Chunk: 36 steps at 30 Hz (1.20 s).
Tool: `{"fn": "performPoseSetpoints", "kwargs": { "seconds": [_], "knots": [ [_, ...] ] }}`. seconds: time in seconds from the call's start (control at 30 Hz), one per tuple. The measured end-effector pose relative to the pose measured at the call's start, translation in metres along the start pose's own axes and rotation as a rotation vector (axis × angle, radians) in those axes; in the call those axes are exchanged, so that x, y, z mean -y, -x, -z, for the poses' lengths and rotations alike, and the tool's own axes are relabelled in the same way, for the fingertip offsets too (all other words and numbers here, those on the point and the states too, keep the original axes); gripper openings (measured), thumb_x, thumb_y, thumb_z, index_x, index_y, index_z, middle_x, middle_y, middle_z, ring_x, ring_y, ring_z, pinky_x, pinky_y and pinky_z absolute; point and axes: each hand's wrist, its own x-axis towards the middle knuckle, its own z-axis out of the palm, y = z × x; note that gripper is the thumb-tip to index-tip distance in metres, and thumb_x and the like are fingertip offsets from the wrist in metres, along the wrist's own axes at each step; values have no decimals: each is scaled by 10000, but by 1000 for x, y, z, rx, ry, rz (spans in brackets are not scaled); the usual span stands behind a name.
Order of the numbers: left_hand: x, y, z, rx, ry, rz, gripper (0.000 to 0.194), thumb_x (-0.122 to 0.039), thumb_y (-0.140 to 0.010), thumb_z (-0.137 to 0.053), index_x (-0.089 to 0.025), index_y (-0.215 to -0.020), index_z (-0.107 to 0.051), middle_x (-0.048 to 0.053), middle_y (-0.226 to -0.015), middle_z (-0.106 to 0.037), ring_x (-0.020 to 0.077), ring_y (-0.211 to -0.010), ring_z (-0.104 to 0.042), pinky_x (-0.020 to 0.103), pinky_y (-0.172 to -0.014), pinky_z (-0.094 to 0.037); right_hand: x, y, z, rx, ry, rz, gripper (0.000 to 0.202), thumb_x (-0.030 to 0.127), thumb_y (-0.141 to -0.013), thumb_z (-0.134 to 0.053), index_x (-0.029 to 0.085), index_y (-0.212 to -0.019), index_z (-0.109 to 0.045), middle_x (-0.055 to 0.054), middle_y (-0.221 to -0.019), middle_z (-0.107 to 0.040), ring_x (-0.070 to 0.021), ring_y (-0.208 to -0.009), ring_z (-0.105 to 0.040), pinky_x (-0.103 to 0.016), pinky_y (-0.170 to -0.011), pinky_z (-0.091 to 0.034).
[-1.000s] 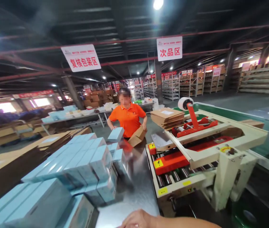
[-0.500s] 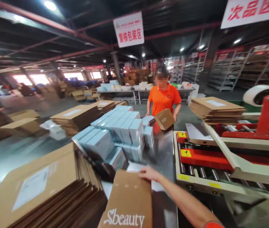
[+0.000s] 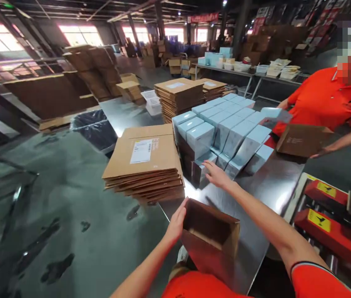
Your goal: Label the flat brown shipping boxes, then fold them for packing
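A: Why is the carton [image 3: 209, 254] held thus?

B: The left hand [image 3: 177, 221] grips its rim, apparently steadying it, mouth upward, at the near end of the table [image 3: 276, 186]. The right hand [image 3: 218, 176] touches a pale-blue box [image 3: 199, 174]; whether it closes there cannot be told.

A: What differs?

B: Half a second earlier, the right hand rests on the carton's far edge.
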Motion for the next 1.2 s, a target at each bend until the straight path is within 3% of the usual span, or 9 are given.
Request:
{"fn": "performPoseSetpoints", "kwargs": {
  "seconds": [0.13, 0.33, 0.47, 0.57, 0.67, 0.8, 0.97, 1.1, 1.2],
  "knots": [
    [6, -5, -3, -11, 24, -3, 687, -632, -900, -499, -164, -1399, -569, 94, -1510, -485, 282, -1449, -384, 451, -1253, -223, -19, -61, -23, 101, 140, -3, 526, 55, -833, -548, 87, -1358, -527, -244, -1415, -480, -332, -1254, -509, -469, -986, -490],
    [8, -9, -13, -31, 42, -8, 666, -607, -916, -490, -157, -1400, -567, 100, -1518, -473, 281, -1460, -364, 446, -1259, -205, -19, -55, -21, 131, 219, -46, 459, 60, -868, -506, 156, -1314, -555, -233, -1350, -505, -330, -1125, -570, -480, -891, -516],
    [5, -11, -25, -35, 61, 0, 624, -578, -938, -465, -180, -1411, -552, 83, -1519, -478, 265, -1459, -370, 461, -1254, -211, -25, 8, 25, -12, 57, -72, 663, 216, -797, -703, 178, -1395, -419, -166, -1384, -485, -282, -1191, -549, -401, -970, -501],
    [2, -15, -31, -30, 66, -15, 565, -527, -958, -442, -188, -1391, -571, 70, -1495, -514, 257, -1432, -417, 447, -1246, -245, -21, 93, 52, -303, -372, -181, 747, 434, -782, -736, 235, -1400, -366, -94, -1279, -555, -249, -1098, -598, -369, -892, -545],
    [3, -20, -33, -27, 80, -27, 484, -447, -973, -425, -191, -1333, -623, 62, -1453, -562, 261, -1394, -470, 416, -1233, -285, -10, 178, 55, -394, -603, -321, 763, 541, -739, -758, 268, -1363, -415, -72, -1230, -583, -248, -1088, -609, -345, -869, -558],
    [5, -24, -35, -64, 44, 12, 436, -332, -977, -397, -174, -1323, -610, 74, -1460, -557, 240, -1388, -472, 412, -1225, -285, -7, 250, 23, -234, -646, -436, 836, 589, -739, -744, 275, -1425, -385, -116, -1356, -541, -263, -1109, -618, -378, -880, -576],
    [2, -10, -43, -297, -285, -106, 323, -314, -945, -453, -139, -1127, -655, 141, -1177, -687, 249, -1119, -624, 426, -1033, -473, -34, 261, -27, -217, -602, -426, 887, 609, -842, -615, 319, -1558, -180, -130, -1602, -270, -309, -1341, -483, -473, -995, -533],
    [-1, 23, -48, 80, -533, -343, 294, -374, -926, -511, -211, -790, -715, 92, -984, -731, 263, -1064, -613, 454, -1077, -430, -44, 233, -60, -242, -522, -333, 889, 616, -843, -615, 287, -1559, -202, -147, -1621, -230, -327, -1406, -408, -499, -1002, -524],
    [-5, 39, -42, 308, -604, -371, 261, -434, -891, -590, -237, -914, -760, 100, -1111, -719, 307, -1201, -550, 486, -1135, -368, -47, 220, -78, -298, -348, -196, 694, 572, -896, -568, 232, -1476, -394, -155, -1557, -372, -313, -1421, -387, -548, -1118, -403]
  ]
}}
